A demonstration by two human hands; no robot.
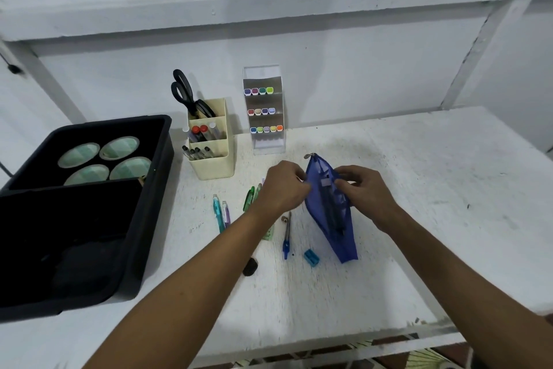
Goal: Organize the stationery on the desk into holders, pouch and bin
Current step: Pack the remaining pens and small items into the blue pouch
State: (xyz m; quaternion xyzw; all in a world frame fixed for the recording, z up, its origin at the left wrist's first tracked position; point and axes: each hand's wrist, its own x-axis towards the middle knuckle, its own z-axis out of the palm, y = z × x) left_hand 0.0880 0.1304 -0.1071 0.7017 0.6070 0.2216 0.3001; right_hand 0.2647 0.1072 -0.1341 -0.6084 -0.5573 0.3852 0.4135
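A blue mesh pouch (332,219) stands on its edge on the white desk (419,189), with dark pens inside it. My left hand (281,186) pinches its left rim and my right hand (363,189) pinches its right rim, holding the mouth apart. Loose on the desk lie a teal pen (217,213), a purple pen (226,213), a green pen (248,198), a blue compass (287,237), a blue sharpener (311,258) and a black eraser (250,267). A green item is partly hidden under my left forearm.
A cream holder (214,162) with black scissors (187,93), markers and pens stands at the back. A clear acrylic rack (264,111) holds coloured markers. A black bin (89,213) with several tape rolls fills the left side. The desk's front edge lies below my arms.
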